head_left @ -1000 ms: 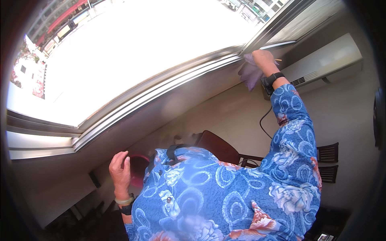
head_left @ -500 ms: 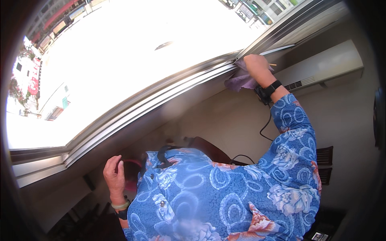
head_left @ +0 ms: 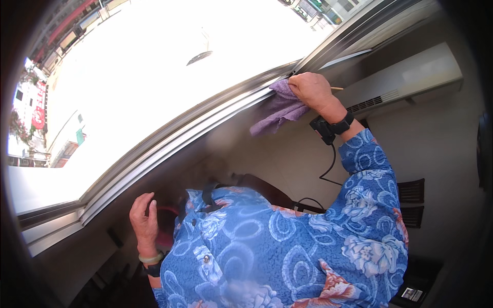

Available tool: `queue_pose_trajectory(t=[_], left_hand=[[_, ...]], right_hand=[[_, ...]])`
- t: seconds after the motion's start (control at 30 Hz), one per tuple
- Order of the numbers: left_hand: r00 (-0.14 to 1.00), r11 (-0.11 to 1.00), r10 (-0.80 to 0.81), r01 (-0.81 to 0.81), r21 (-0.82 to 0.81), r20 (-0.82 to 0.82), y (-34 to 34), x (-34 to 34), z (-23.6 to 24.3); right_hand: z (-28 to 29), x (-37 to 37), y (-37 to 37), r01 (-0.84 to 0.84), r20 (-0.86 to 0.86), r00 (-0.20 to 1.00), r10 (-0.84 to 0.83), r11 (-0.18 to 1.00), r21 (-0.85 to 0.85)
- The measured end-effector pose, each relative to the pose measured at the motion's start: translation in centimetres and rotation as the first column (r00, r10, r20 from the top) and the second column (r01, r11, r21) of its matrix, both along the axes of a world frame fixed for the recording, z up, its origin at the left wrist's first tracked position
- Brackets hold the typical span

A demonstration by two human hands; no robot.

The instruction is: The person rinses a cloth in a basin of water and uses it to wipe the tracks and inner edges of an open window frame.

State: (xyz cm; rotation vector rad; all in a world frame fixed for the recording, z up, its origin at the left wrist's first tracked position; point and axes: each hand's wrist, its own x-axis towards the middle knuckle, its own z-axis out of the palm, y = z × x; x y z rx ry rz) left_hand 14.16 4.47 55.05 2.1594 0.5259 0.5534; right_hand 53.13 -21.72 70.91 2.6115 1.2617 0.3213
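Up at the window's sliding track (head_left: 197,126), my right hand (head_left: 313,93) grips a purple cloth (head_left: 280,114). One end of the cloth lies against the metal track and the rest hangs down over the inner side. A thin wooden stick (head_left: 337,89) pokes out of the same closed hand toward the right; its other end is hidden by the fingers and cloth. My left hand (head_left: 144,220) is raised below the lower left part of the window frame, apart from it. Its fingers point up with the thumb held away, and nothing is in it.
Bright daylight fills the window opening, with buildings beyond. A white air conditioner (head_left: 411,77) hangs on the wall right of my right hand. From a black device (head_left: 323,129) at my right wrist runs a cable (head_left: 328,167). Dark chairs (head_left: 411,191) stand below on the right.
My right hand has moved left along the track with the cloth and stick, and more of the cloth now shows. My left hand stays almost where it was.
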Motion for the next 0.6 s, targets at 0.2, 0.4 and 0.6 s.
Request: queue_pose_trajectory(t=[0.2, 0.4, 0.6], left_hand=[[1.0, 0.999, 0.022, -0.022, -0.027, -0.012, 0.0, -0.8, -1.8], [1.0, 0.998, 0.005, -0.006, -0.062, -0.007, -0.6, -0.5, -1.8], [1.0, 0.998, 0.007, -0.007, -0.055, -0.008, -0.7, -0.5, -1.9]], right_hand=[[1.8, 3.0, -5.9, 0.045, -0.04, 0.998, -0.04, 0.988, 0.148], [0.3, 4.8, -6.5, -0.008, -0.024, 1.0, 0.011, 0.995, 0.095], [0.2, 5.5, -6.0, 0.021, -0.003, 1.0, -0.021, 0.999, 0.029]])
